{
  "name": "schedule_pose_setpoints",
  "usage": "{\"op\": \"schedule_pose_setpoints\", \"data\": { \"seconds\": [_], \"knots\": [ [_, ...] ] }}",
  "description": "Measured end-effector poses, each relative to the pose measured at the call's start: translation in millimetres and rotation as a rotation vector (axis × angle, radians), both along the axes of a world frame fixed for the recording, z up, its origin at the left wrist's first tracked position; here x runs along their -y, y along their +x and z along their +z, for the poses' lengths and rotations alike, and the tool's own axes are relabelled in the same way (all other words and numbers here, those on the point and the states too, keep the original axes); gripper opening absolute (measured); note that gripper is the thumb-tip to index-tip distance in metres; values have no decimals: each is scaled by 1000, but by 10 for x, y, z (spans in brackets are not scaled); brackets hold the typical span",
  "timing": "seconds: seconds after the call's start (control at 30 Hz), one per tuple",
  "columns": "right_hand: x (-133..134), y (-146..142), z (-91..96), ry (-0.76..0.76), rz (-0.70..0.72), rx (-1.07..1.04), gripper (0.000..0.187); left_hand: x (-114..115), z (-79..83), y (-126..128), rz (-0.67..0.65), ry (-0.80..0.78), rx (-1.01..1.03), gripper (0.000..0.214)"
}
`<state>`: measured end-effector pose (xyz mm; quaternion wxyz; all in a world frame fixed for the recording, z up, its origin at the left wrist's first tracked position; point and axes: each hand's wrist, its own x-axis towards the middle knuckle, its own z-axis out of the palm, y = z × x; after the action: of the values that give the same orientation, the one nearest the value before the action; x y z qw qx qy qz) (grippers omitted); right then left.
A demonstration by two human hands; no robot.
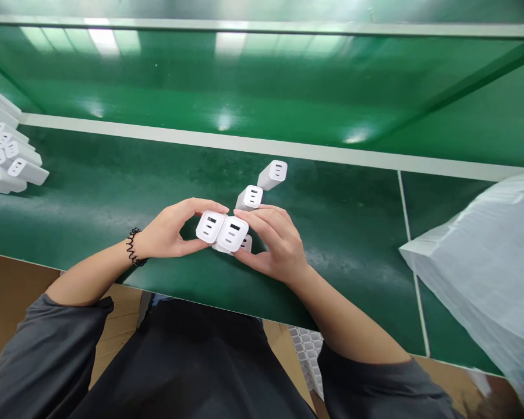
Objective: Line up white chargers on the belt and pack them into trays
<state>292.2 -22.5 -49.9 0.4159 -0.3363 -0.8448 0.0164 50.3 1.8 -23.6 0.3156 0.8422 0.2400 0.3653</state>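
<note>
Two white charger blocks with slotted ports are held side by side over the green bench. My left hand (174,230) grips the left charger (210,227) between thumb and fingers. The right charger (233,234) is pinched by my right hand (275,241), and the two chargers touch. Below them another white charger (246,244) shows in part; whether it is held or resting, I cannot tell. Just beyond my right fingers stands a charger (250,198), and a further charger (273,174) stands behind it, toward the back ledge.
At the far left lies a pile of white chargers (9,148). A translucent white plastic bag (484,250) covers the right of the bench (353,233). A pale ledge (209,137) runs along the back. Below the front edge is a grid-patterned tray (308,349).
</note>
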Motion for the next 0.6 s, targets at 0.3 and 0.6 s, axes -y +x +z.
{"op": "schedule_pose_setpoints", "data": {
  "seconds": [0.3, 0.6],
  "knots": [
    [1, -3, -15, -9, 23, 10, 56, -25, 29, 9, -81, 80, -17, 52],
    [21, -19, 7, -17, 23, -1, 61, -15, 13, 36, -79, 113, -1, 61]
  ]
}}
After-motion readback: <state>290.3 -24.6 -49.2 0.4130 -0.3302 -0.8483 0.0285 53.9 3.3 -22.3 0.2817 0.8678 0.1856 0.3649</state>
